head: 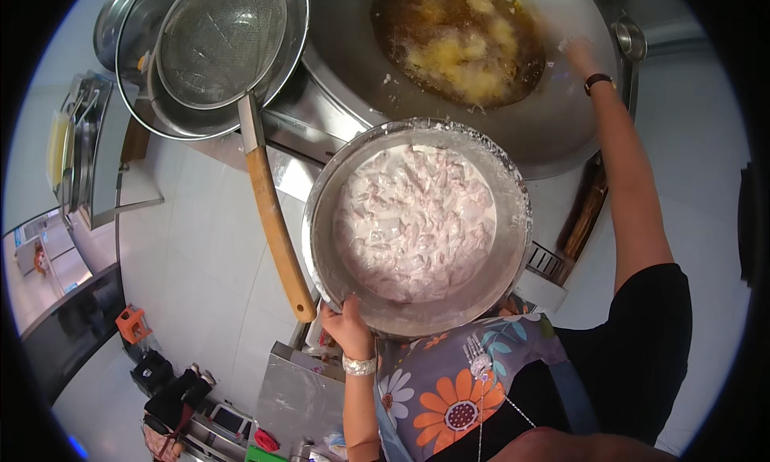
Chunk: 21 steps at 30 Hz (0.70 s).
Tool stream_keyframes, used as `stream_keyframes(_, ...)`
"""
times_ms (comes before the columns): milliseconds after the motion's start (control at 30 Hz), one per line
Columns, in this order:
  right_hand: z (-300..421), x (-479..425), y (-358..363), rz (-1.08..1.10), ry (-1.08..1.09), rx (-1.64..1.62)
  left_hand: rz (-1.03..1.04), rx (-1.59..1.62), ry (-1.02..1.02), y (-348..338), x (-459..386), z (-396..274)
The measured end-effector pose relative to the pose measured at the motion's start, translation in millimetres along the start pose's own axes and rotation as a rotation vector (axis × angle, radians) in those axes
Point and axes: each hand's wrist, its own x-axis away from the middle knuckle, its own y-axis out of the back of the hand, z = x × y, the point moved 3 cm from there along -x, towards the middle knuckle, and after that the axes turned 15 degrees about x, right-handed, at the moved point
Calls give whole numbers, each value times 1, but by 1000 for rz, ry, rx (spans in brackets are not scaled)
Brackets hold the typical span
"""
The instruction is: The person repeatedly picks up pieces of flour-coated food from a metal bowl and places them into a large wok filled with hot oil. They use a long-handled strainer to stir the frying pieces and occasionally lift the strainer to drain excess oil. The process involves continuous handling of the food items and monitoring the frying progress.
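My left hand [348,326] grips the near-left rim of a wide metal bowl [511,245], thumb over the edge. Inside the bowl lie many pieces of raw meat in a pale, milky batter [415,227]; dried batter crusts the rim. Beyond it is a large metal wok [337,35] with bubbling brown oil [397,59], where pale yellow battered pieces [451,65] fry. My right hand [579,54] reaches over the wok's right side, beside the oil. Its fingertips look whitish and blurred, so whether they hold anything is unclear.
A mesh strainer [222,41] with a wooden handle [277,233] rests over a metal basin at left. A ladle [631,38] lies along the wok's right side, near a wooden handle [586,215]. A person [174,396] is at lower left, near an orange stool [133,323].
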Motion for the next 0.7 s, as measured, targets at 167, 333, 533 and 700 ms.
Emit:
stream_keyframes(167,-78,60,160,-160,-179,-999,52,-70,-35,6,-6,4)
stream_keyframes(333,-33,164,349,-792,239,-1564,53,26,-51,2,-6,4)
stream_keyframes(533,95,142,414,-447,226,-1303,89,81,-24,3,-8,5)
stream_keyframes(700,105,138,400,-212,334,-1135,58,115,2,2,-7,7)
